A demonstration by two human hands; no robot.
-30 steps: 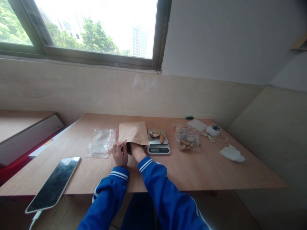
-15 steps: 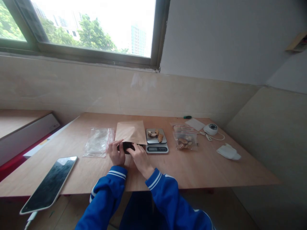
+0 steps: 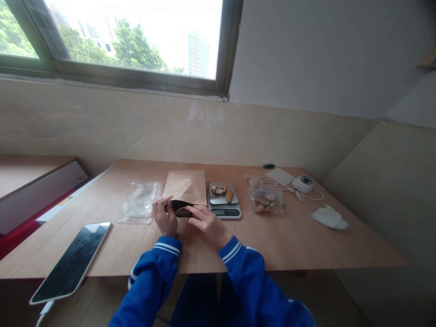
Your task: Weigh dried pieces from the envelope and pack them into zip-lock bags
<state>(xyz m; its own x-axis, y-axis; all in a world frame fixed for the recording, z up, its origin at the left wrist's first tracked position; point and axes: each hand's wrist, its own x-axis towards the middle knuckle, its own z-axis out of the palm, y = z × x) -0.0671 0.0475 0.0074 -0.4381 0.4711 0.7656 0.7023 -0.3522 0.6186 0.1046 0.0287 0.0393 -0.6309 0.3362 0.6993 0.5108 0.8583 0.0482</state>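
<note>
A brown kraft paper bag [image 3: 186, 185] lies flat on the table, its dark mouth spread toward me. My left hand [image 3: 165, 217] is closed on the left side of that mouth. At the right of the opening, the fingers of my right hand [image 3: 206, 223] pinch a dark brown, flat piece [image 3: 183, 212]; its kind is unclear. The bag's inside is dark. Just right of the bag stands a kitchen scale [image 3: 226, 212] with a few tan, dried-mushroom-like pieces [image 3: 230, 196] on its steel plate.
Clear zip bags [image 3: 138, 202] lie left of the paper bag. Right of the scale is a zip bag [image 3: 266, 202] of brown pieces. Beyond are a white camera-like device [image 3: 302, 184], a crumpled tissue [image 3: 329, 218] and a green-handled tool [image 3: 269, 166]. A phone [image 3: 73, 261] is at front left.
My right hand has shifted slightly right and lies flatter, and the dark brown piece now shows at the bag's mouth. My left hand stays at the bag's left side.
</note>
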